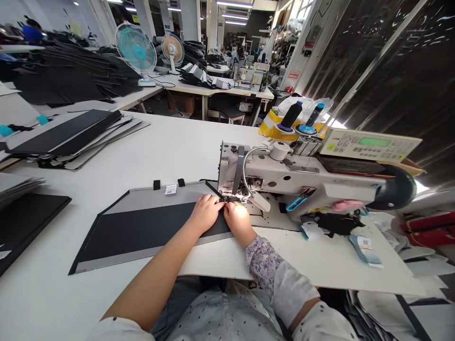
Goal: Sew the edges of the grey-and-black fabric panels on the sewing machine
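A long grey and black fabric panel (142, 227) lies flat on the white table (170, 147), its right end under the needle of the sewing machine (284, 177). My left hand (206, 210) rests on the panel's right end, fingers curled and pressing the cloth close to the needle. My right hand (237, 219) sits beside it, fingers bent down onto the same edge under the machine's lamp. Two small black tabs and a white label (170, 189) stick out of the panel's far edge.
Stacks of black and grey panels (71, 135) lie at the left and far left. Thread spools (291, 116) and a control panel (369, 144) stand behind the machine. Labels (364, 248) lie at the right. Two fans (137, 49) stand on a far table.
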Action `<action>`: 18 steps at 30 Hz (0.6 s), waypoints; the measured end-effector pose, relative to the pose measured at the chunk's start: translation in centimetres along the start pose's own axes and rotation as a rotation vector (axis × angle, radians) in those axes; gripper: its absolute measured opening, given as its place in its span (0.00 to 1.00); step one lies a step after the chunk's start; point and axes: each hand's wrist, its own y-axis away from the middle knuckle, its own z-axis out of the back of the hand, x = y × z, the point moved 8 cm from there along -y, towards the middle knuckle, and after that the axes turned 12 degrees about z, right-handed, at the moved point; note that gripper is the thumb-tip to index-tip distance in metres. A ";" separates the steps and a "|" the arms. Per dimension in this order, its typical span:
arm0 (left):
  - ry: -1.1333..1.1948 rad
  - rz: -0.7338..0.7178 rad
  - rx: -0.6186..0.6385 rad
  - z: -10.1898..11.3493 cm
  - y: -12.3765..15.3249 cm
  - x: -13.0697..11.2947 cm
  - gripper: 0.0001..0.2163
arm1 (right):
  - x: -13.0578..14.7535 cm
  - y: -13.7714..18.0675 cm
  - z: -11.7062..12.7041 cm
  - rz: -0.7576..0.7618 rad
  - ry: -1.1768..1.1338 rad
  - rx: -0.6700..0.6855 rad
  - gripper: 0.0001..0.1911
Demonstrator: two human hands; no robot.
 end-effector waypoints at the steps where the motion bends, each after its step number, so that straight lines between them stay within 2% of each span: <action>1: 0.010 0.001 0.006 0.0 0.0 0.1 0.12 | 0.1 0.0 0.0 0.012 -0.010 -0.002 0.13; 8: 0.049 0.007 0.033 0.1 -0.2 0.1 0.14 | 1.0 -0.3 0.5 0.049 -0.101 -0.030 0.12; 12: 0.068 -0.003 0.070 -0.1 0.1 -0.4 0.18 | 0.7 1.4 2.2 0.116 -0.229 -0.002 0.12; 13: 0.066 -0.001 0.073 -0.1 0.2 -0.5 0.18 | 0.5 2.3 2.6 0.151 -0.248 0.016 0.16; 16: 0.066 -0.007 0.061 -0.2 0.3 -0.5 0.20 | -0.2 4.9 3.4 0.237 -0.174 0.083 0.36; 18: 0.074 -0.013 0.043 -0.3 0.2 -0.4 0.19 | -0.2 5.7 3.2 0.272 -0.110 0.135 0.41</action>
